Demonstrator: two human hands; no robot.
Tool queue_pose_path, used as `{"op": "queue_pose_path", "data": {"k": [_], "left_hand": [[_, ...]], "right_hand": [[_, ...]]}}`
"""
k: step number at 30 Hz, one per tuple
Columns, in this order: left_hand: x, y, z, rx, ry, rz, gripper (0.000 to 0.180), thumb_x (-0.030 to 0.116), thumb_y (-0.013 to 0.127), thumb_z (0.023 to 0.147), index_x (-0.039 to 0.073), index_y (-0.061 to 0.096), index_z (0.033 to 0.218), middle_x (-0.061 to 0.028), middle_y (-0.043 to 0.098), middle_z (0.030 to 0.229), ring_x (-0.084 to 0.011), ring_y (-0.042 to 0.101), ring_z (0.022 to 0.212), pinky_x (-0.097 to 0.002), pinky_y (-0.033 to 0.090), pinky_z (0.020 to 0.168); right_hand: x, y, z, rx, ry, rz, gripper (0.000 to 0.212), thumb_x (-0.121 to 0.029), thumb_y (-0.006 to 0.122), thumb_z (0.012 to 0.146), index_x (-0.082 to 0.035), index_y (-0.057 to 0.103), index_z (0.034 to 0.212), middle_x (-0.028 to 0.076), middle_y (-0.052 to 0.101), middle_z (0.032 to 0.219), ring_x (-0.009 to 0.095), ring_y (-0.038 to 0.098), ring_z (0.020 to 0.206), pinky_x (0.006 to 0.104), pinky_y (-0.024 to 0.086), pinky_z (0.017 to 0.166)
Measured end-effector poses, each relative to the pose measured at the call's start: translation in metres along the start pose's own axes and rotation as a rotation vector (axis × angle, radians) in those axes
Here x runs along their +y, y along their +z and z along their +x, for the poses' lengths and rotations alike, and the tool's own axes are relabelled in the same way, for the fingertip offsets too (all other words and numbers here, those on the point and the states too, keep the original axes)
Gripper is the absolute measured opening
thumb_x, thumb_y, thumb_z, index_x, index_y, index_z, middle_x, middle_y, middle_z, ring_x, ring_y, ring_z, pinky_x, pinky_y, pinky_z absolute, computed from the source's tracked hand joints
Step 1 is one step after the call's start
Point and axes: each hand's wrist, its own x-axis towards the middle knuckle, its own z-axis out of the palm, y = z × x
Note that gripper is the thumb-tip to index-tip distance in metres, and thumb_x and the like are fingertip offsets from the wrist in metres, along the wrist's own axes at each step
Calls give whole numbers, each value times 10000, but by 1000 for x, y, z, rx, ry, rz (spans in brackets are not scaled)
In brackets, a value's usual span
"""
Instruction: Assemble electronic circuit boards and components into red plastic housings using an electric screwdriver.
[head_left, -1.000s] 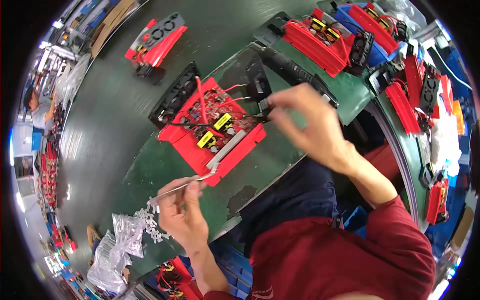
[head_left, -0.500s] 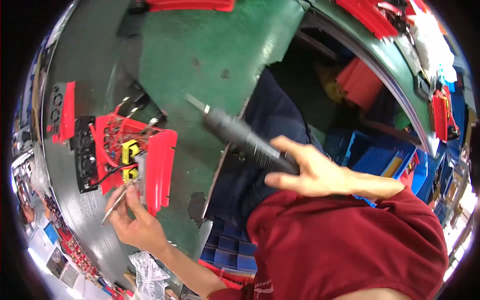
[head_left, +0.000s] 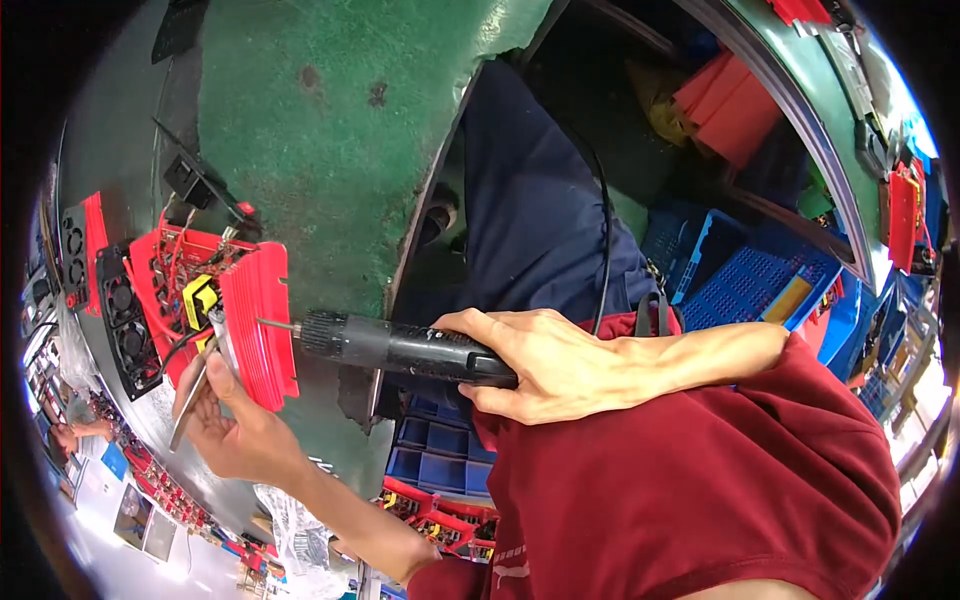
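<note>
- Black power screwdriver [head_left: 400, 347] has swung round since half a second ago: then its bit hung over bare table [head_left: 310, 160], apart from the red housing [head_left: 258, 330]; now it lies across to the housing's right wall.
- Bit tip overlaps that finned wall; we can't tell whether it touches or meets a screw.
- Right hand [head_left: 560, 365] is wrapped around the screwdriver's rear end, fingers closed on it, bit pointing left.
- Left hand [head_left: 240, 430] pinches a thin metal strip [head_left: 188, 408], likely tweezers, between thumb and fingers at the housing's near end; upper tip sits by the pale bar [head_left: 221, 340] inside. Contact there we can't confirm.
- Housing sits on the table at left, open side showing yellow-wrapped parts [head_left: 200, 297] and red wires. Fan panel [head_left: 125, 318] stands just left of it, black socket panel [head_left: 195, 185] at its far end.
- For the work, we read this change as pick-up done and tool lined up: left hand probably steadying something inside, right hand set to drive from outside. We'd flag bit slip on the fins as the main risk.
</note>
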Motion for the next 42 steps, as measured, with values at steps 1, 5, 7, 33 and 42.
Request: {"op": "queue_pose_path", "data": {"k": [1,5,7,33,42], "left_hand": [[0,0,0,-4,0,2,191,100,687,963,-72,653,1038,-152,716,977,-184,684,864,-293,550,797],[0,1,0,9,-16,19,196,95,690,959,-75,649,1050,-149,714,980,-186,682,868,-295,543,805],[-1,1,1,6,-13,25,198,93,690,958,-76,648,1052,-148,713,978,-186,681,870,-295,542,804],[4,-14,-18,-176,-25,-318,245,-44,757,836,-23,604,1026,-193,714,925,-282,707,801,-332,587,708],[3,-21,-9,-237,-76,-353,289,-51,787,805,8,610,1026,-206,728,915,-283,729,806,-330,588,697]], "right_hand": [[-1,0,1,-5,-8,-5,552,-123,680,842,30,461,1325,261,656,996,404,689,889,447,552,767],[-2,1,3,32,-47,-1,533,-127,683,814,34,472,1277,268,659,910,426,674,853,486,533,708],[-6,-3,4,1,33,41,438,-218,670,899,24,518,1230,235,665,876,386,690,845,466,533,721],[-44,-56,-7,-341,762,525,765,-638,170,1043,-54,510,1401,22,653,908,86,542,717,234,419,630],[-38,-52,-5,-426,834,637,1028,-820,217,924,69,498,1356,105,656,841,153,570,691,261,421,652]]}}
